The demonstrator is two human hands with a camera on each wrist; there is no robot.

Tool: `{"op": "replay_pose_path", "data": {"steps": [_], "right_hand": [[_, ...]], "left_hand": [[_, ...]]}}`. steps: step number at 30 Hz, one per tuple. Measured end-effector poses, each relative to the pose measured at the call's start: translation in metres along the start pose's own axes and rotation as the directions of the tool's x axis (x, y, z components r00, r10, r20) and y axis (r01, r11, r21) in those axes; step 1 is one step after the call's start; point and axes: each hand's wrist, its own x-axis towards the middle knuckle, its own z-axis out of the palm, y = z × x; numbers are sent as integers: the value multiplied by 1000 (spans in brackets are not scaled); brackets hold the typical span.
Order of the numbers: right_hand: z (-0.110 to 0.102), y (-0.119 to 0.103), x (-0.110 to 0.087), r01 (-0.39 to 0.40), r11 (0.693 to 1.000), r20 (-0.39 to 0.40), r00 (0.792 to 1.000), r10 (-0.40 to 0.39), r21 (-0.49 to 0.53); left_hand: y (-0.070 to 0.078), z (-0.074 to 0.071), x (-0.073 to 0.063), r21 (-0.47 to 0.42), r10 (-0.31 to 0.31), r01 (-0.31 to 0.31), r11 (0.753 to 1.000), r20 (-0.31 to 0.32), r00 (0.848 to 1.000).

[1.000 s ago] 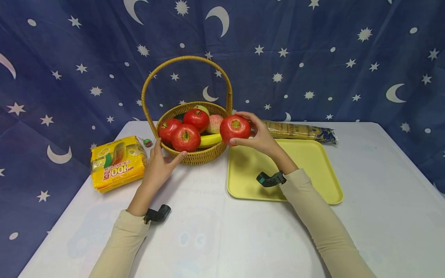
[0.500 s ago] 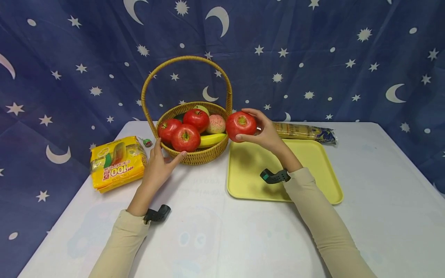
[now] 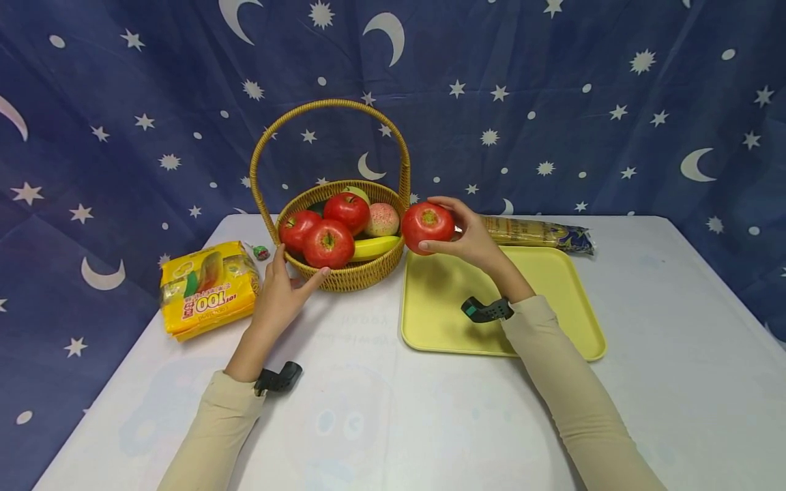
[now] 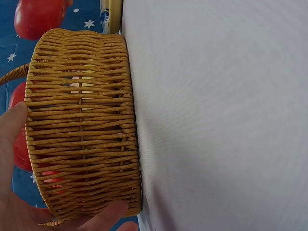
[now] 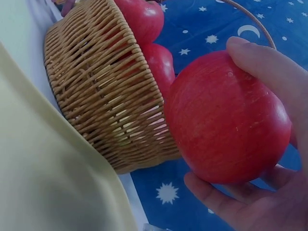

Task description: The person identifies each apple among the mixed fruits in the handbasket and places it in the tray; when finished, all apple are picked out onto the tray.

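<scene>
My right hand [image 3: 469, 239] grips a red apple [image 3: 428, 228] between thumb and fingers, raised just right of the wicker basket [image 3: 362, 278], over the back left corner of the yellow tray [image 3: 503, 337]. In the right wrist view this apple [image 5: 226, 118] fills much of the frame. My left hand [image 3: 280, 293] holds the basket's front left side, thumb at the rim and fingers around the side. Inside the basket lie several red apples [image 3: 328, 243], a yellow banana [image 3: 374, 247], a pinkish peach [image 3: 382, 219] and a partly hidden green fruit [image 3: 356, 193].
A yellow package [image 3: 209, 290] lies left of the basket, with a small green and red item [image 3: 260, 252] beside it. Behind the tray lies a long clear-and-gold packet [image 3: 534, 232]. A dark blue star-patterned cloth [image 3: 552, 102] hangs at the back of the white table [image 3: 381, 423].
The right hand has carried the apple a little to the right, away from the basket's rim, rising then dipping slightly. The left hand stays at the basket.
</scene>
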Motion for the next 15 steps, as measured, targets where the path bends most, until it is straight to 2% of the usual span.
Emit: {"op": "replay_pose_path", "data": {"steps": [7,15], "right_hand": [[-1,6,1,-40,999,1,999,40,-18],[-3,14,1,-54,998,11,998,54,-35]], "left_hand": [[-1,1,1,-2,5,-5,1000,-8,1000],[-6,3,3,-48,5,-6,999,-18,1000]]}}
